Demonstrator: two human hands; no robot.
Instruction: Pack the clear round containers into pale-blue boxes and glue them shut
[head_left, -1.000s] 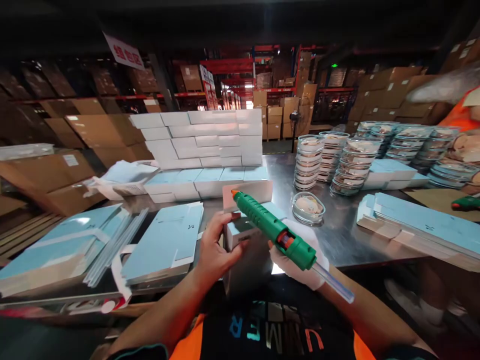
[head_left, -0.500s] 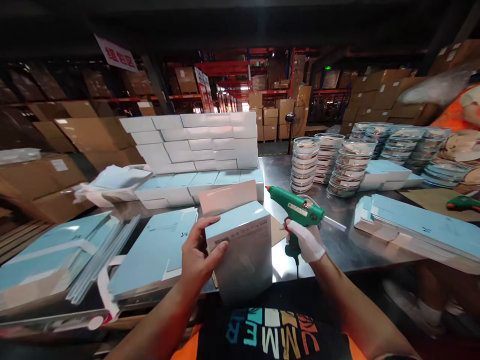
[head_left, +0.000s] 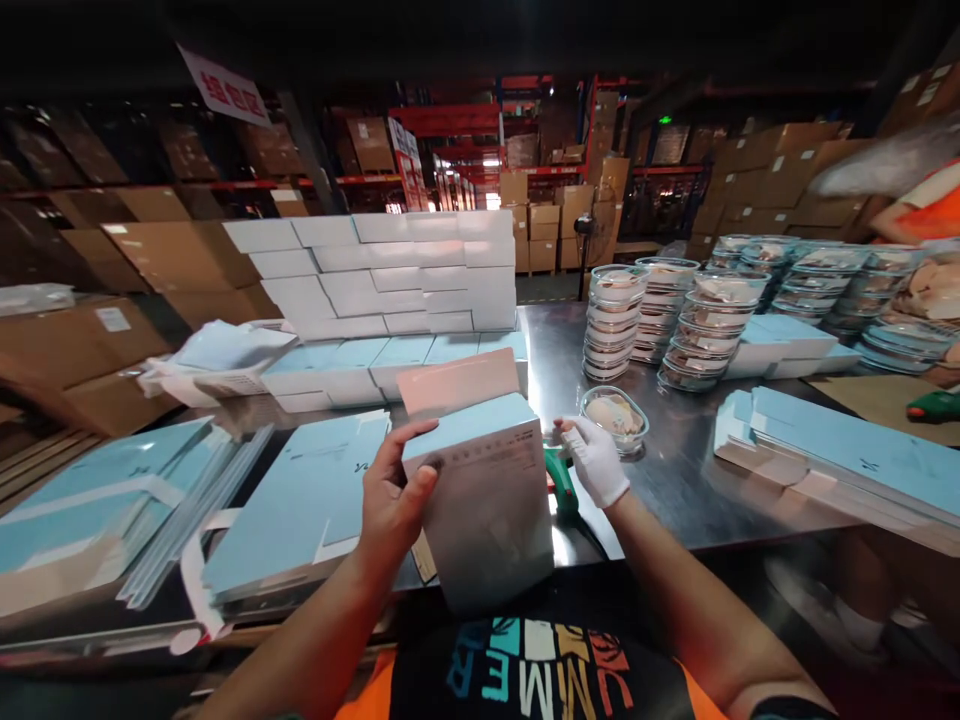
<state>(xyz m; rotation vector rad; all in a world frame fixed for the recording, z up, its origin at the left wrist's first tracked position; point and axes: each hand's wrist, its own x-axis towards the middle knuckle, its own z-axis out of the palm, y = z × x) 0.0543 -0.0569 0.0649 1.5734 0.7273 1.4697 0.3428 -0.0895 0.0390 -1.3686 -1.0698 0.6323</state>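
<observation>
My left hand grips a small carton by its left edge, thumb on the near side and fingers over the pale blue top. The carton stands tilted at the table's front edge, and a pale flap rises behind it. My right hand, in a white glove, is beside the carton's right edge with nothing held and its fingers loosely bent. Right beside those fingers is the green glue gun, lying on the table partly hidden behind the carton. A lidded glass container sits just beyond the glove.
White cartons form a wall at the back left. Flat blue cartons lie in stacks at left and right. Stacked glass containers stand on the metal table. Another person's orange sleeve shows at far right.
The glue gun has gone from my raised right hand down onto the table behind the carton, and my right hand has let go of it. My left hand keeps its hold.
</observation>
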